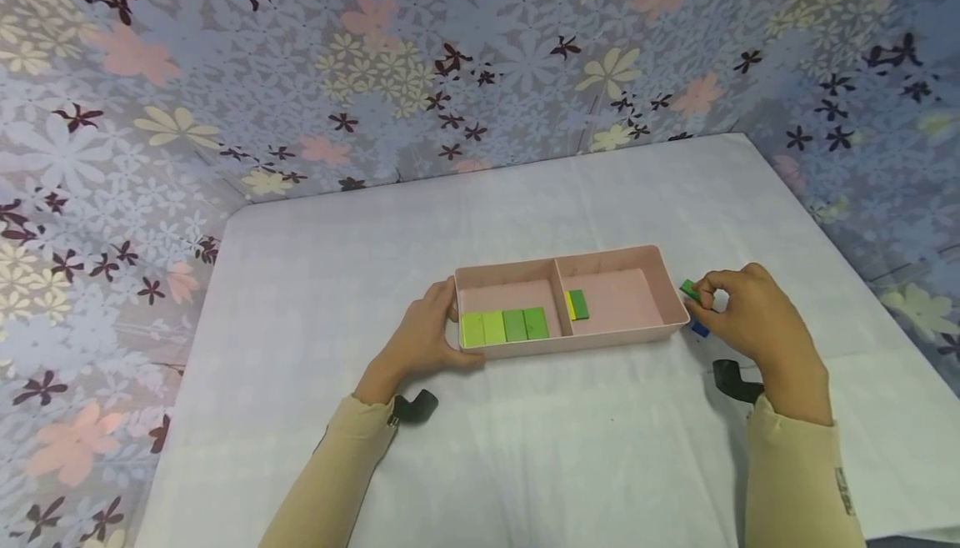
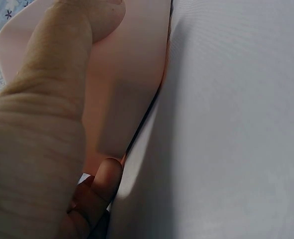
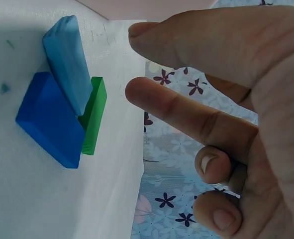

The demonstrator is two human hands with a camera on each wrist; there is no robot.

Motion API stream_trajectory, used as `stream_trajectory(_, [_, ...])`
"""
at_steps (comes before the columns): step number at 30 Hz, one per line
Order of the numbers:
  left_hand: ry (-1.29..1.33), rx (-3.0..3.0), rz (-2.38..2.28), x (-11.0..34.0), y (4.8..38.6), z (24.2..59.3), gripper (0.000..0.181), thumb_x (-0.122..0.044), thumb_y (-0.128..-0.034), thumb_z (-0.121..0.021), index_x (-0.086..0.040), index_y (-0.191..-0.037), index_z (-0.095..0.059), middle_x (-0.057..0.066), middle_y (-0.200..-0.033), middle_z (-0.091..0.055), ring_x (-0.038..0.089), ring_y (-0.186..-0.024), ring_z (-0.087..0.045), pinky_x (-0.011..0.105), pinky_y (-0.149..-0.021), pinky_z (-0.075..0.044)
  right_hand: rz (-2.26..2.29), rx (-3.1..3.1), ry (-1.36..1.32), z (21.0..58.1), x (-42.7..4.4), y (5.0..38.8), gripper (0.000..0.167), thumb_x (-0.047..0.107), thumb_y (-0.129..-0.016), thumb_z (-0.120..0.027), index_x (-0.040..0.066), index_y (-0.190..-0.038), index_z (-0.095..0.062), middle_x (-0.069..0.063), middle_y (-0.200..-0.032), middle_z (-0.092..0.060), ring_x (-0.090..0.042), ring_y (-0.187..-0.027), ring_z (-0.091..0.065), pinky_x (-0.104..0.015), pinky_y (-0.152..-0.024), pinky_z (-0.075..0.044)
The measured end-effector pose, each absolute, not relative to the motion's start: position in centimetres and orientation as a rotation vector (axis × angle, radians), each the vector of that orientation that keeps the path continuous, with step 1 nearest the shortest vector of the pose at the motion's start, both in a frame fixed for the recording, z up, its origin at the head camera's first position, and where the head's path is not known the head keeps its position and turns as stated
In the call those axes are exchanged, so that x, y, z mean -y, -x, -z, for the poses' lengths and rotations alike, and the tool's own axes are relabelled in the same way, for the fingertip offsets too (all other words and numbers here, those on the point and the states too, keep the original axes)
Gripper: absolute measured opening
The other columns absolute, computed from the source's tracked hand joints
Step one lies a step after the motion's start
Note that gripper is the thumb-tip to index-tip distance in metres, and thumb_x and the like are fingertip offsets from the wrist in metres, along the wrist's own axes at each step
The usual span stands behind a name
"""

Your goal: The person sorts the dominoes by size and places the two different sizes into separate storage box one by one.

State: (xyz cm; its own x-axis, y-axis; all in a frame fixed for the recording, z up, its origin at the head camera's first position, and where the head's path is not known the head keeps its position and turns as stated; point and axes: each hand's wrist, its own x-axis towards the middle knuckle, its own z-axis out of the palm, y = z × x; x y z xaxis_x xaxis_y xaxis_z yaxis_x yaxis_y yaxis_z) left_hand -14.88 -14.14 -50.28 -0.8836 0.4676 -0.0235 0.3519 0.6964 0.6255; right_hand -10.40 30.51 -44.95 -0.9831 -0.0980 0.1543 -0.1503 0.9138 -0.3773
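Note:
My left hand grips the left end of a pink two-compartment tray, with the thumb along its front wall. In the left wrist view, the thumb lies on the tray wall. My right hand is just past the tray's right end. Its thumb and index finger stand apart with nothing between them; the other fingers are bent. Near their tips on the cloth lie a dark blue block, a light blue block and a green block.
Several yellow-green and green blocks line the front of the tray's left compartment. A green block with a yellow piece lies in the right compartment by the divider. White cloth covers the table; floral fabric hangs behind.

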Motion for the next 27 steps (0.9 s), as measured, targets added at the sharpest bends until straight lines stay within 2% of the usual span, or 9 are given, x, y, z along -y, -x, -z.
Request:
stream_trajectory(4, [-0.678,-2.727,-0.959,14.2,15.1,50.6,0.112,-0.056,-0.0618,-0.090,-0.023,-0.151,-0.031,-0.003,-0.114,-0.048,0.016,-0.092,-0.048,0.036,-0.085,-0.045,-0.572,2.956,-0.194,44.8,-30.7,10.5,0.032,0.015,-0.083,-0.081,0.020,-0.070,-0.052,-0.001,-0.062,-0.044,-0.026,-0.079,-0.041,-0.036,-0.059,-0.033])
stream_trajectory(8, [-0.683,-2.712,-0.933,14.1,15.1,50.9,0.118,-0.060,-0.0635,-0.088,-0.028,-0.157,-0.023,-0.002,-0.135,-0.046,0.017,-0.101,-0.047,0.040,-0.098,-0.045,-0.551,3.000,-0.172,44.9,-30.9,10.3,0.031,0.016,-0.083,-0.081,0.020,-0.071,-0.052,-0.001,-0.061,-0.041,-0.027,-0.080,-0.042,-0.036,-0.058,-0.033])
stream_trajectory(11, [-0.674,-2.721,-0.930,14.2,15.1,50.7,0.120,-0.060,-0.0629,-0.088,-0.028,-0.158,-0.022,-0.001,-0.140,-0.044,0.018,-0.102,-0.047,0.042,-0.101,-0.043,-0.556,3.016,-0.166,45.3,-30.8,10.3,0.029,0.016,-0.083,-0.080,0.019,-0.073,-0.053,-0.001,-0.061,-0.040,-0.028,-0.079,-0.042,-0.037,-0.059,-0.034])
stream_trajectory(15, [-0.662,-2.728,-0.952,14.3,15.0,50.5,0.119,-0.057,-0.0618,-0.090,-0.027,-0.157,-0.024,-0.003,-0.128,-0.047,0.018,-0.095,-0.047,0.040,-0.094,-0.045,-0.548,3.000,-0.188,45.8,-30.7,10.3,0.029,0.014,-0.083,-0.079,0.019,-0.072,-0.053,0.000,-0.059,-0.039,-0.027,-0.076,-0.041,-0.036,-0.058,-0.033])
stream_trajectory(20, [-0.645,-2.721,-0.947,14.2,15.0,50.3,0.118,-0.057,-0.0612,-0.089,-0.030,-0.157,-0.025,-0.005,-0.114,-0.047,0.016,-0.093,-0.046,0.038,-0.088,-0.044,-0.552,2.966,-0.221,46.5,-30.8,10.1,0.030,0.011,-0.081,-0.080,0.019,-0.069,-0.054,0.002,-0.060,-0.042,-0.024,-0.072,-0.038,-0.034,-0.057,-0.031])
stream_trajectory(27, [-0.643,-2.720,-0.965,14.1,15.0,50.4,0.117,-0.055,-0.0611,-0.090,-0.032,-0.156,-0.026,-0.006,-0.116,-0.047,0.016,-0.094,-0.047,0.038,-0.089,-0.044,-0.548,2.940,-0.239,46.5,-30.9,10.2,0.029,0.011,-0.078,-0.080,0.019,-0.069,-0.054,0.003,-0.058,-0.043,-0.024,-0.071,-0.038,-0.034,-0.058,-0.031])
